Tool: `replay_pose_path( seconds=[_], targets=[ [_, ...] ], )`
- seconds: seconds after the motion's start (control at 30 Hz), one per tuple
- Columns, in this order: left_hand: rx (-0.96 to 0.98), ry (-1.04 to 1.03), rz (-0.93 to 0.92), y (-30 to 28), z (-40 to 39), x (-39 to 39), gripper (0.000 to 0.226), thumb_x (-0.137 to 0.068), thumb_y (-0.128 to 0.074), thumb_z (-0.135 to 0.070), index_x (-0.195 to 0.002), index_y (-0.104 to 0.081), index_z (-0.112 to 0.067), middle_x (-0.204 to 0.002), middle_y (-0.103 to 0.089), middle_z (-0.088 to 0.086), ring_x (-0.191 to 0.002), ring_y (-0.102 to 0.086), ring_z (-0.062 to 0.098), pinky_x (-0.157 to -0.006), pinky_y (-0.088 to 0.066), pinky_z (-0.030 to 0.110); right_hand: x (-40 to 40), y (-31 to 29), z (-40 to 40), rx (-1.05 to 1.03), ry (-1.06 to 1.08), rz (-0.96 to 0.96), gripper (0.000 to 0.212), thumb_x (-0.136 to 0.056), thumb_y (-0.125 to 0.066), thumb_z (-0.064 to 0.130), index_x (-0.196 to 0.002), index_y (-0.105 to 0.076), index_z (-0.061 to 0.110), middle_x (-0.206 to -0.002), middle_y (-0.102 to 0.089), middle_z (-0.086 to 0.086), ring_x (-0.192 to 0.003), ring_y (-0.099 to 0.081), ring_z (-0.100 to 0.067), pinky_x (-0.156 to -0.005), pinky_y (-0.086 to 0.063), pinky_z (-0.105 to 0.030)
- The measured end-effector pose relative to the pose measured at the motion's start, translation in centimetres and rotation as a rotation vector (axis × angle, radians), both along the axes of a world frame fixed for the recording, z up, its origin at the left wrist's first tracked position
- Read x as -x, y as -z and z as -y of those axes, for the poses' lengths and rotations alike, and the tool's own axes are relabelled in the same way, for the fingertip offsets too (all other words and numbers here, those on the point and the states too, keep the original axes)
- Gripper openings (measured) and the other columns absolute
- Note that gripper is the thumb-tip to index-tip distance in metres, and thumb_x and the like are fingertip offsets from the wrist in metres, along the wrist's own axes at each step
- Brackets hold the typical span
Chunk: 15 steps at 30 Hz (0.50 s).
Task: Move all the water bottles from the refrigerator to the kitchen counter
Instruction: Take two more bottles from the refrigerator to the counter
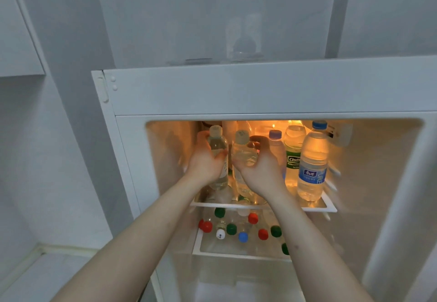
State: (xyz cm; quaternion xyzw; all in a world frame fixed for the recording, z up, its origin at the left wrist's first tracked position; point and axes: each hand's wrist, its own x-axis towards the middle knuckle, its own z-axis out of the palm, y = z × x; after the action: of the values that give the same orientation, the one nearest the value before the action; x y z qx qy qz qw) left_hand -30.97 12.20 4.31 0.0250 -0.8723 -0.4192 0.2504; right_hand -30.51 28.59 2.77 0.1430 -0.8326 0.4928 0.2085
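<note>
- Both hands inside the open refrigerator (260, 93), top shelf (329, 207): left hand (204, 159) wraps a pale-capped bottle (217, 157), fingers curled round its body; right hand (259, 169) grips a second pale-capped bottle (243, 152) just beside it, thumb across the front.
- Whether either bottle has left the shelf can't be told; bases are hidden behind the wrists.
- Rest of the load is untouched: purple-cap bottle (275, 141), green-label bottle (293, 155) and blue-label bottle (312, 164) stand at right on the same shelf; many more w/ red, green, blue and white caps fill the lower shelf (236, 253). Counter not in view, so the task looks early on.
- Risk 1: the two gripped bottles touch or nearly touch. Pulled out together, they could knock each other, or the right forearm could clip the purple-cap bottle close behind the hand and tip it into its neighbours.
- Risk 2: chilled plastic may be wet w/ condensation; a one-handed grip mid-body could slip, esp. on a full bottle, dropping it onto the caps below.
- Risk 3: shelf's front lip. A bottle dragged out low rather than lifted could catch on it and jerk loose.
- Edges at right are motion-blurred, so detail there is unsure.
</note>
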Motion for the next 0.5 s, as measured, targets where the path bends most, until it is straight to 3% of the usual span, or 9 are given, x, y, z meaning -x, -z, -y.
replay_pose_path(
  seconds=[0.1, 0.2, 0.37, 0.43, 0.5],
  targets=[
    [0.093, -0.014, -0.035, 0.3, 0.0, -1.9, 0.054, -0.092, -0.073, -0.024, -0.133, -0.039, -0.016, -0.119, -0.053, -0.004, -0.109, -0.057, 0.018, -0.089, -0.046, 0.030, -1.1, 0.2, -0.2, -0.006, -0.019, -0.009, 0.068, -0.084, -0.083, 0.042, -0.139, -0.046, 0.028, -0.134, -0.060, 0.009, -0.117, -0.053, -0.008, -0.093, -0.041, -0.023],
    [0.163, -0.050, -0.027, 0.4, 0.2, -4.2, 0.052, -0.091, -0.076, -0.024, -0.133, -0.047, -0.015, -0.124, -0.049, 0.001, -0.118, -0.054, 0.022, -0.095, -0.041, 0.027, -2.5, 0.5, 0.2, 0.033, -0.005, -0.044, 0.065, -0.080, -0.087, 0.039, -0.136, -0.055, 0.028, -0.133, -0.064, 0.009, -0.115, -0.055, -0.004, -0.093, -0.044, -0.022],
    [0.133, 0.044, -0.089, 0.8, 0.5, -8.6, 0.053, -0.090, -0.077, -0.019, -0.135, -0.050, -0.019, -0.129, -0.050, -0.005, -0.122, -0.052, 0.012, -0.097, -0.034, 0.018, -5.9, 1.4, 0.1, 0.237, 0.043, -0.108, 0.068, -0.077, -0.090, 0.036, -0.137, -0.060, 0.032, -0.131, -0.064, 0.018, -0.112, -0.059, -0.003, -0.100, -0.055, -0.037],
    [0.140, 0.066, -0.126, 0.7, 0.8, -11.2, 0.054, -0.091, -0.075, -0.020, -0.138, -0.048, -0.021, -0.133, -0.050, -0.006, -0.121, -0.049, 0.005, -0.099, -0.036, 0.018, -7.7, 1.0, -0.1, 0.258, 0.047, -0.130, 0.070, -0.076, -0.089, 0.040, -0.140, -0.060, 0.033, -0.131, -0.064, 0.020, -0.109, -0.059, 0.000, -0.097, -0.055, -0.033],
    [0.128, 0.070, -0.159, 0.6, 1.1, -13.8, 0.052, -0.092, -0.073, -0.021, -0.138, -0.049, -0.024, -0.133, -0.052, -0.009, -0.119, -0.049, 0.001, -0.103, -0.042, 0.025, -9.3, 0.3, -0.3, 0.267, 0.019, -0.137, 0.072, -0.075, -0.090, 0.041, -0.141, -0.061, 0.033, -0.134, -0.063, 0.021, -0.122, -0.057, 0.002, -0.101, -0.050, -0.026]
  ],
)
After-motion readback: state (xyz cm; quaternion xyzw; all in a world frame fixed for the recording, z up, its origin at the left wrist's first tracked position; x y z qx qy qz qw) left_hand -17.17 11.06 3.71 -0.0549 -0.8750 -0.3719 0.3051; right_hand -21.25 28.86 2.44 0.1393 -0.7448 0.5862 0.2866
